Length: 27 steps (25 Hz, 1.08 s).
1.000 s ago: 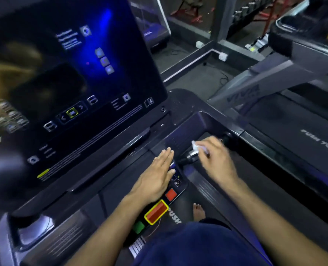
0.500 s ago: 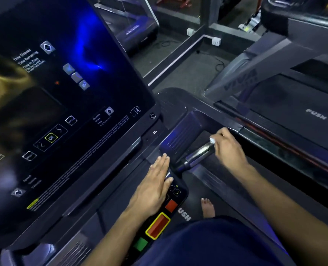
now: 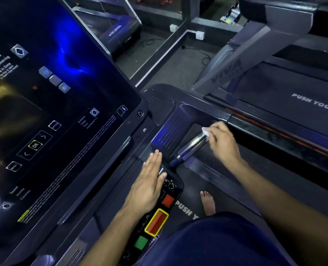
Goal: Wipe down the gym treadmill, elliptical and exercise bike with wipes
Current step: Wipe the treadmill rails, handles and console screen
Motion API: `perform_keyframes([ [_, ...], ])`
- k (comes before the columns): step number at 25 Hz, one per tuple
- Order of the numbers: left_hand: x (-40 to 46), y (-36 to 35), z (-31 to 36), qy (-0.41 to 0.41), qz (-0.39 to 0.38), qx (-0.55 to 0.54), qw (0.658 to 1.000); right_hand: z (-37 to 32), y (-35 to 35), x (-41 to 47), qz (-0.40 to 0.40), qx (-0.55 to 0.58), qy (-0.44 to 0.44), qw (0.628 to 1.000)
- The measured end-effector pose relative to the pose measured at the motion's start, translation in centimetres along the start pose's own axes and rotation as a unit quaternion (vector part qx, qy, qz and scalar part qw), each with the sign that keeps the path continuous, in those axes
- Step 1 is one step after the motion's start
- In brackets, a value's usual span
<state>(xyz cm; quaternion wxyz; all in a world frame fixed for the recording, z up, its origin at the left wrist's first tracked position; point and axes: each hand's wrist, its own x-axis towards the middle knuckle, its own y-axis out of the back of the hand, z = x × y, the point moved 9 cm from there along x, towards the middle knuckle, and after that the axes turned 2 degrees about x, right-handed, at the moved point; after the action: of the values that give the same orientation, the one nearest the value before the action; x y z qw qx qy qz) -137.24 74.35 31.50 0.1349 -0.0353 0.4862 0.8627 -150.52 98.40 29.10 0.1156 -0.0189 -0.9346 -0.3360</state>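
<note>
Treadmill belt (image 3: 190,200) reads "PUSH"; right hand (image 3: 223,143) wipes its handlebar (image 3: 190,148).

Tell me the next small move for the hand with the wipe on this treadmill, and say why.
Probably draw the right hand back down the chrome handlebar grip toward the console. It pinches the white wipe at the bar's far end, so the shiny length nearer the left hand, which rests flat beside the buttons, lies bare beyond the wipe.
</note>
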Motion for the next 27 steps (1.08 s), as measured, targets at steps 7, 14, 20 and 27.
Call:
perform_keyframes([
  [7, -0.1, -0.1, 0.0, 0.003, -0.006, 0.001, 1.0, 6.7, -2.9, -6.0, 0.23, 0.432, -0.459, 0.742],
  [14, 0.0, 0.0, 0.1, 0.005, -0.007, 0.01, 1.0, 1.5, -10.0, -8.2, 0.107, 0.531, -0.565, 0.622],
  [20, -0.1, 0.0, 0.1, 0.004, -0.005, 0.01, 1.0, 3.3, -9.4, -7.7, 0.167, 0.561, -0.583, 0.563],
  [27, 0.0, 0.0, 0.1, 0.004, 0.001, 0.012, 1.0, 6.5, -7.5, -3.9, 0.161, 0.648, -0.484, 0.566],
])
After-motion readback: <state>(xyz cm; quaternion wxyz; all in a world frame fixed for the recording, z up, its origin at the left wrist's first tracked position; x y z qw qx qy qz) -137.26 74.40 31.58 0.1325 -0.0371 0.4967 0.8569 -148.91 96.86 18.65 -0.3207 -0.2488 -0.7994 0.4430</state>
